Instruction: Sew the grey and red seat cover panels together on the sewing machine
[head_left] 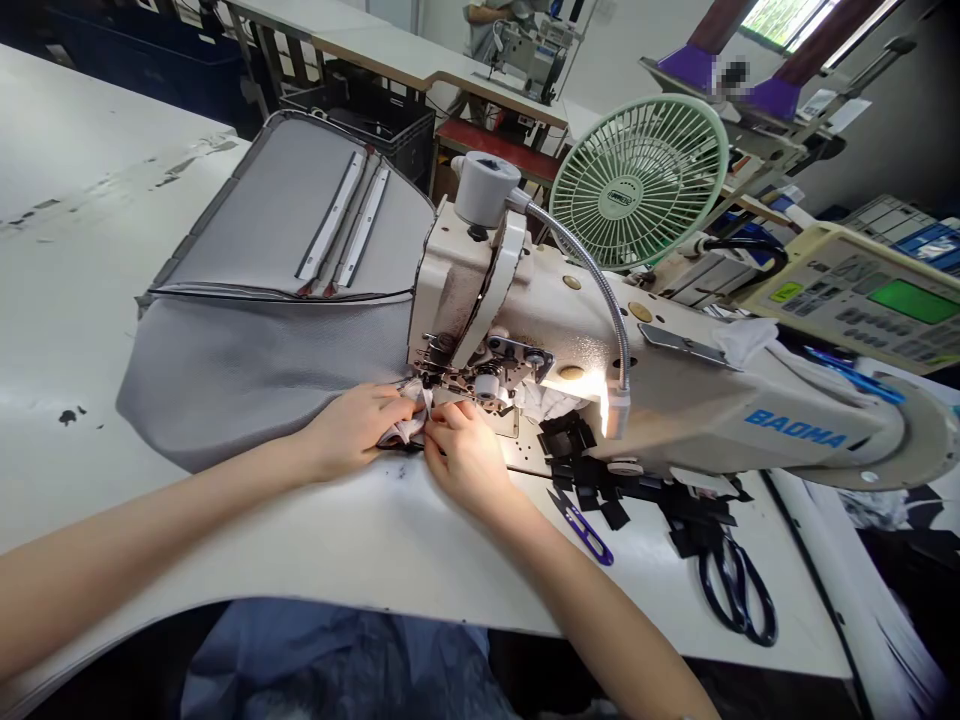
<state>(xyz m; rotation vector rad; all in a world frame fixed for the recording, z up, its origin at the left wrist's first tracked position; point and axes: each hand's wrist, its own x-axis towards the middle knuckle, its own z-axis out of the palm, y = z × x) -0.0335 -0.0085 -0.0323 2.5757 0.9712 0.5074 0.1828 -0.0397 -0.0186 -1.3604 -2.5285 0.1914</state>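
Observation:
A large grey cover (247, 360) with black edging and two pale strips lies on the white table, left of the sewing machine (480, 300). My left hand (356, 430) presses its gathered edge, fingers curled over a crumpled light fold (405, 428). Close beside it, my right hand (465, 455) is closed, its fingertips pinching the same edge just in front of the needle area. The sewing machine's presser foot stands right behind my fingertips, partly hidden by them. A small lamp lights the plate to the right of my right hand.
Purple thread snips (589, 535), cut black strap pieces (574, 445) and black-handled scissors (739, 590) lie on the table to the right. A green fan (637, 185) and a control panel (862, 295) stand behind the machine. A person stands farther back by another machine.

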